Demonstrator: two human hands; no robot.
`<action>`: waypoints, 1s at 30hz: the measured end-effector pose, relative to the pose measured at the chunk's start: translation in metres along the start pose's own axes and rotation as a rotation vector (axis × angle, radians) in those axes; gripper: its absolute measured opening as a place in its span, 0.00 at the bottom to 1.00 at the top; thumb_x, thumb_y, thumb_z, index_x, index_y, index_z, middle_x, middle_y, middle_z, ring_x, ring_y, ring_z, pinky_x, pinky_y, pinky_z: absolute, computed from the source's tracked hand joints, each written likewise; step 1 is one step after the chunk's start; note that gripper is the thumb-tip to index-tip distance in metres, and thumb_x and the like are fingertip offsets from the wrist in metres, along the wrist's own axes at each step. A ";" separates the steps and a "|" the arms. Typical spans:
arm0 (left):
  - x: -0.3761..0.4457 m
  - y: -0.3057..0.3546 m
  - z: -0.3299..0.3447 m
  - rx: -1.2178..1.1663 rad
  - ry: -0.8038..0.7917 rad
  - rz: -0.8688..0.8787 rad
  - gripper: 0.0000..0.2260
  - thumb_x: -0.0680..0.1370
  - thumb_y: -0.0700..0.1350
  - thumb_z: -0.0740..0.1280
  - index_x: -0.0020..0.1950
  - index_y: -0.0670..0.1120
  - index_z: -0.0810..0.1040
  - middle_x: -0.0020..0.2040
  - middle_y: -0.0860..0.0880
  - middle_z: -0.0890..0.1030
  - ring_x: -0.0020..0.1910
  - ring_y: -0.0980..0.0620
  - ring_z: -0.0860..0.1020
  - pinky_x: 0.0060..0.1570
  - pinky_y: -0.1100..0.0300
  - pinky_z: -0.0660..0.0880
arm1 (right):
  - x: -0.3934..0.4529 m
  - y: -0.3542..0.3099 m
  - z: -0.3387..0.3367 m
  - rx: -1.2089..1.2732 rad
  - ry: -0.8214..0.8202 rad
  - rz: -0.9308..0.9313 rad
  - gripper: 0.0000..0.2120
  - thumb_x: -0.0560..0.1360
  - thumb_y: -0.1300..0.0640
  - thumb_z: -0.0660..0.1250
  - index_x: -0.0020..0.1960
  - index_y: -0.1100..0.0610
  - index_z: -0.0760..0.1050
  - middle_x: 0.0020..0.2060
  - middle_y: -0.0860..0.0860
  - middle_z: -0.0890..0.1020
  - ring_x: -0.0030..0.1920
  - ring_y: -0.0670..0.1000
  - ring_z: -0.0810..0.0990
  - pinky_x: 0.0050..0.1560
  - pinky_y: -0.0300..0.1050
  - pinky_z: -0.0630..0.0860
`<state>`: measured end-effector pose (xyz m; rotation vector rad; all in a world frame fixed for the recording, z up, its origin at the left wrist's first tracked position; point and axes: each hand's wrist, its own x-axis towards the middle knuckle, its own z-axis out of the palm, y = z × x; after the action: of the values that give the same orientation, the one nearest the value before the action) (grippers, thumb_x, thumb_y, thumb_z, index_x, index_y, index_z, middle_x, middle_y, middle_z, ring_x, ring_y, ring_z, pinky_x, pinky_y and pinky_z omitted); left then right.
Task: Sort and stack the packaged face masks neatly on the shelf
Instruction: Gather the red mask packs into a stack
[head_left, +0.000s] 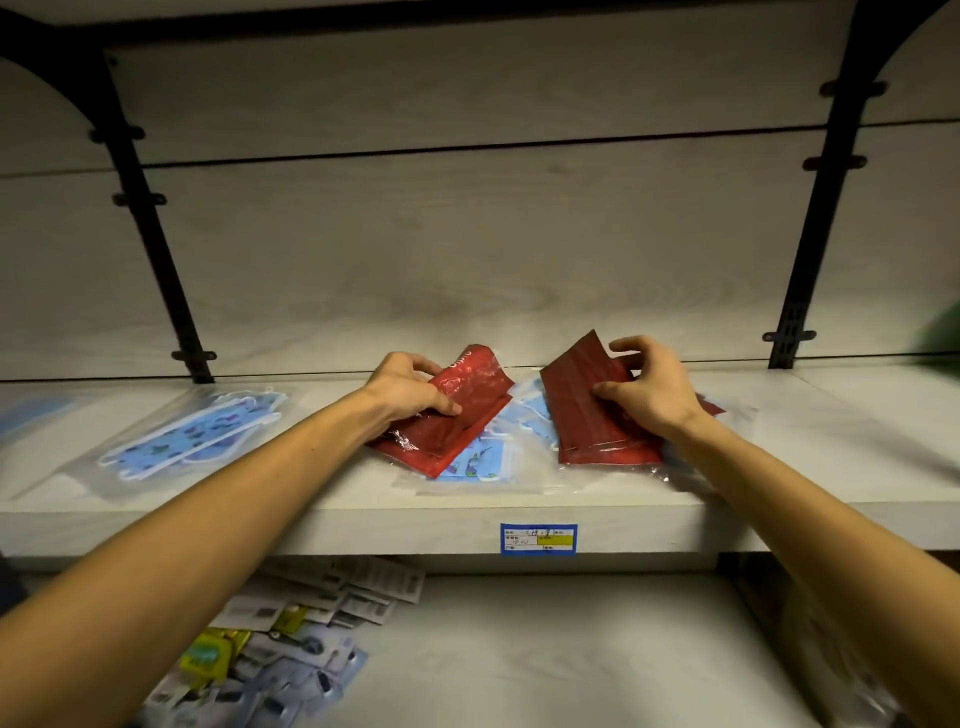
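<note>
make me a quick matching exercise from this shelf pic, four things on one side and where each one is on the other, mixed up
Things
1. red mask pack with white print
2. plain red mask pack
3. blue patterned mask pack
4. blue and yellow label

Places
A. lying alone at the left of the shelf
B. stuck on the shelf's front edge
C. in the left hand
D. in the right hand

Pairs: 1-C, 2-D, 3-A, 4-B
</note>
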<state>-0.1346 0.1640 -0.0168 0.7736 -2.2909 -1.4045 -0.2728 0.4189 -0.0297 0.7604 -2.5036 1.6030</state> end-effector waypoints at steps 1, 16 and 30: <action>-0.002 -0.003 0.000 0.007 0.009 -0.002 0.27 0.63 0.33 0.82 0.59 0.41 0.78 0.53 0.40 0.84 0.49 0.40 0.84 0.50 0.44 0.83 | -0.001 -0.003 0.001 0.090 -0.014 0.062 0.30 0.71 0.65 0.77 0.70 0.56 0.71 0.53 0.54 0.81 0.43 0.53 0.83 0.42 0.49 0.82; -0.027 0.005 -0.028 0.571 -0.148 -0.213 0.33 0.63 0.56 0.83 0.59 0.39 0.75 0.51 0.44 0.82 0.43 0.47 0.81 0.42 0.54 0.79 | -0.015 -0.013 0.016 0.486 -0.048 0.226 0.33 0.72 0.68 0.74 0.74 0.56 0.67 0.58 0.55 0.80 0.44 0.52 0.83 0.31 0.45 0.80; -0.077 -0.008 -0.077 -0.338 -0.031 0.035 0.13 0.74 0.43 0.76 0.57 0.42 0.82 0.47 0.43 0.87 0.39 0.48 0.86 0.39 0.58 0.83 | -0.037 -0.077 0.013 0.761 -0.042 0.122 0.17 0.74 0.70 0.68 0.60 0.55 0.81 0.39 0.51 0.87 0.34 0.49 0.84 0.32 0.44 0.82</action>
<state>-0.0290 0.1538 0.0102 0.6049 -1.9993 -1.7357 -0.2042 0.3960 0.0168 0.6922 -1.9466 2.6412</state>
